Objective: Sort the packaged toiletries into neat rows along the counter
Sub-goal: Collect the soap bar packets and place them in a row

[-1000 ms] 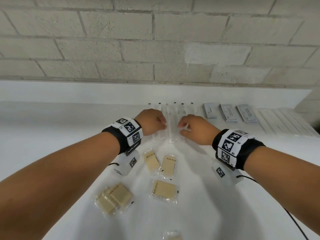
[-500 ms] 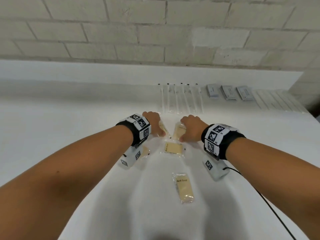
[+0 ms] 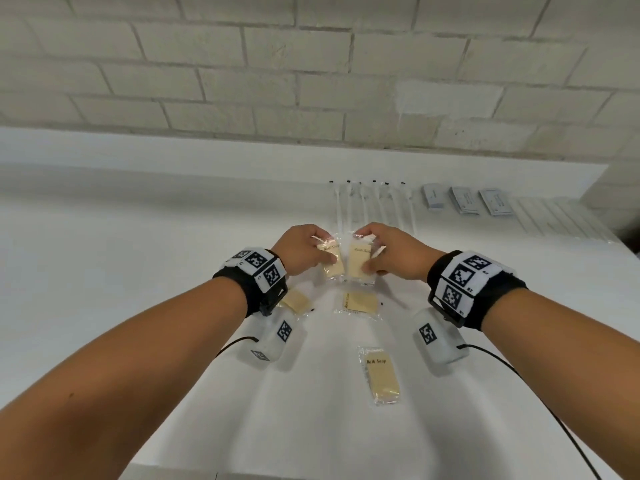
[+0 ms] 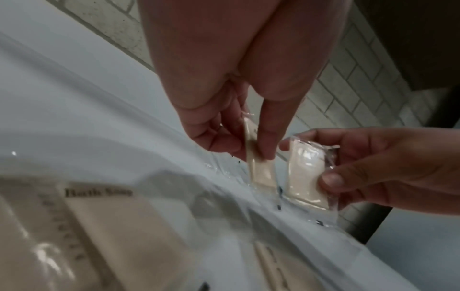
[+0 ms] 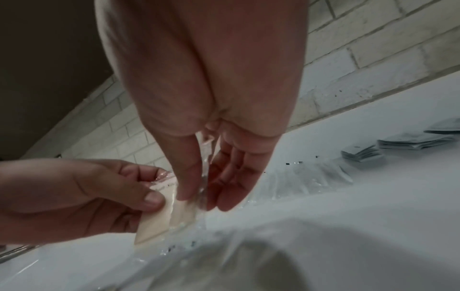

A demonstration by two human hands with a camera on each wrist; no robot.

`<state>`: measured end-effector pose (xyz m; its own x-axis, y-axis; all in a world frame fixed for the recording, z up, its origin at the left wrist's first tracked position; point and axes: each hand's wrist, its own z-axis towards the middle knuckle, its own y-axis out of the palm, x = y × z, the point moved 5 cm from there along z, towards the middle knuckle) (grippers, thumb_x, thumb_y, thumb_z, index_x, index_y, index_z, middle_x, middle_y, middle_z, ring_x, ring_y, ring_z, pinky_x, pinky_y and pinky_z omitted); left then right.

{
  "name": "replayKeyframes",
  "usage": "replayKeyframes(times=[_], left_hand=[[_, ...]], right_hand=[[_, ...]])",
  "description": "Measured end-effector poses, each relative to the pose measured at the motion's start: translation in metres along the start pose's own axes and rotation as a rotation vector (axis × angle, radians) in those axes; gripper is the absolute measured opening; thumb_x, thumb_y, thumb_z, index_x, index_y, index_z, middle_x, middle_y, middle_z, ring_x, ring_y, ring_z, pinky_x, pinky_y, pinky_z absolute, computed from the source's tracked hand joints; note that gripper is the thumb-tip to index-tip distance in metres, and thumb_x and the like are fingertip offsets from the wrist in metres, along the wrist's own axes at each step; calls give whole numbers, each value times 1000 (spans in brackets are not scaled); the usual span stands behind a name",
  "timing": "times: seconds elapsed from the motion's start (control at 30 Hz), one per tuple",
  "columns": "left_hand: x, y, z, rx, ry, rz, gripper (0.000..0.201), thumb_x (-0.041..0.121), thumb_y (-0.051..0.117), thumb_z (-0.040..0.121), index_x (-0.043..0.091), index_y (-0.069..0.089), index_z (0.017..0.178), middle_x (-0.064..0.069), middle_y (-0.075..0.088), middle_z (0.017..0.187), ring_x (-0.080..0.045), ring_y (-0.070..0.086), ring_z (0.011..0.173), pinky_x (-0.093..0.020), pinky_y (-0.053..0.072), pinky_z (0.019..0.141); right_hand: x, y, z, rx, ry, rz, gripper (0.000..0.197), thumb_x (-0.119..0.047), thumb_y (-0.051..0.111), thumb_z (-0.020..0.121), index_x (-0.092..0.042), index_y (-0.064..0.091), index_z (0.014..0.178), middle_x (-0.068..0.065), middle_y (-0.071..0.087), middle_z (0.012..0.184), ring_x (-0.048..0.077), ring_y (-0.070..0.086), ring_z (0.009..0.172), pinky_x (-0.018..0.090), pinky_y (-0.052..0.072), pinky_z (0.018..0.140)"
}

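Two clear-wrapped tan "Bath Soap" packets are held side by side above the white counter [image 3: 138,271]. My left hand [image 3: 325,249] pinches the left soap packet [image 3: 332,268] between thumb and fingers; the left wrist view shows this packet [image 4: 260,169] edge-on. My right hand [image 3: 365,252] pinches the right soap packet [image 3: 358,268], seen flat in the left wrist view [image 4: 305,177]. Three more soap packets lie on the counter: one below the hands [image 3: 360,302], one under my left wrist [image 3: 294,303], one nearer me [image 3: 381,375].
Along the back of the counter lies a row of clear-wrapped slim sticks [image 3: 374,206], then three grey sachets [image 3: 464,200], then flat white packets [image 3: 561,220] at the far right. A brick wall [image 3: 311,64] rises behind the counter's raised ledge.
Both hands came back from the row of slim sticks to the soaps. Each took hold of one soap packet and lifted it off the counter, and the two packets now hang close together.
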<state>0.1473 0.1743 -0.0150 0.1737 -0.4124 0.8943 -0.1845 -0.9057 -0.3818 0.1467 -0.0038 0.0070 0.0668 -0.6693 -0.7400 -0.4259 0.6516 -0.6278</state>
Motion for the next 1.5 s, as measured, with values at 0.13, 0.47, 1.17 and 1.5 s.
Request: replayKeyframes(times=[0.13,0.47,1.17,1.5], left_hand=[[7,8,-8,-59,20,-151,28,-1,68,83,12,65,108,-9,68,110,-19,62,95,-34,53,88],[15,14,-24,-132,-64,-205,31,9,45,95,14,56,124,-4,63,96,-20,63,80,-42,56,88],[-21,-2,-40,-84,29,-54,38,-1,53,92,28,48,116,-12,46,90,-26,54,78,-47,60,79],[-30,0,-39,34,22,-48,18,23,60,94,14,67,107,2,58,108,-18,62,78,-37,60,82]], right_hand=[[-10,0,0,36,-5,97,50,1,75,74,-13,46,112,6,60,89,23,60,77,38,55,75],[-23,3,-8,73,-53,-5,9,-15,50,97,-10,56,98,1,60,83,14,62,65,39,57,75],[10,43,-23,-155,120,-526,53,-25,68,82,-14,51,131,2,54,126,20,53,114,26,42,92],[9,40,-21,-93,131,-285,31,-16,81,72,-21,50,74,-6,48,76,9,49,66,20,44,57]])
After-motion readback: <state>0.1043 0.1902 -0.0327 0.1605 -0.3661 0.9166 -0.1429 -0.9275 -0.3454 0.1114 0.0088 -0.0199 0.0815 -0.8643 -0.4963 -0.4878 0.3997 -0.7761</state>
